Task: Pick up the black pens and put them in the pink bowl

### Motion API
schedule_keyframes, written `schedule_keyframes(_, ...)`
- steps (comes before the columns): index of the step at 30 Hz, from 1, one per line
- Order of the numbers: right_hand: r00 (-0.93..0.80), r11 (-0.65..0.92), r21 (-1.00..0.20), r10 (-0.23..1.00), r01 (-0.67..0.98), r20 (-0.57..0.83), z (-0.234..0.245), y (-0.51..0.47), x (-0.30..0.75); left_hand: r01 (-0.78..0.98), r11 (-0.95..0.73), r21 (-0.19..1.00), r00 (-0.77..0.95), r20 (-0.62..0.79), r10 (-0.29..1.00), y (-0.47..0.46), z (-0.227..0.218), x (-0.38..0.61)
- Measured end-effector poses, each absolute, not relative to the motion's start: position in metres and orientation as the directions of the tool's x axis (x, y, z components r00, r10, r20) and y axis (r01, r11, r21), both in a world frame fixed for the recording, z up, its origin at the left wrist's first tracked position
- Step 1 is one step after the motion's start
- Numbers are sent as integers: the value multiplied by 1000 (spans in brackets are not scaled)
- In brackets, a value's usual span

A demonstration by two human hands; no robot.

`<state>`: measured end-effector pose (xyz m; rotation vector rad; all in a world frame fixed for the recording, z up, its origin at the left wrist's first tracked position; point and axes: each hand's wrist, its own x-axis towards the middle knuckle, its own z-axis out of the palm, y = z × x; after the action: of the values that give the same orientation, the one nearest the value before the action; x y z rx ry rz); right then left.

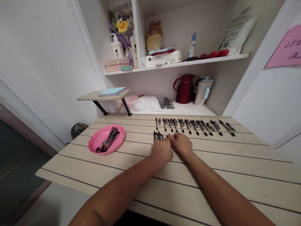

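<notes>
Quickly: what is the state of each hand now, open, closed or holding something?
Left hand: curled, fingertips at the near pens; grip cannot be told.
Right hand: curled, fingertips meeting the left hand's; holding cannot be told.

Plate with pens left of hands; pen row behind.

White walls enclose a pale slatted wooden surface, beyond whose far edge an alcove carries a white shelf, with a small wooden ledge on black brackets at its left and dark floor past the surface's left edge
</notes>
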<state>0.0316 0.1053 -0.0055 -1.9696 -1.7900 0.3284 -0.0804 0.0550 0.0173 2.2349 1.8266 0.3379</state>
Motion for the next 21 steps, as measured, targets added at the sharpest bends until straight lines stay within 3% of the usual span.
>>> schedule_keyframes(7,73,37,-567,983,823,170,-9,101,45,899,-193,394,159,116,980,60,19,-97)
schedule_keyframes(12,40,38,-492,988,870,148,-7,91,34,744,-123,657,41,139,989,64,27,-116)
schedule_keyframes(15,4,61,-421,988,905,152,-6,90,28,425,5,905,-39,12,999,65,36,-123)
schedule_keyframes(17,-7,65,-398,989,915,146,-6,91,27,119,74,990,-63,-67,996,63,40,-127)
schedule_keyframes(21,-2,46,-392,994,919,112,-6,90,28,-363,150,920,35,-147,989,60,39,-137)
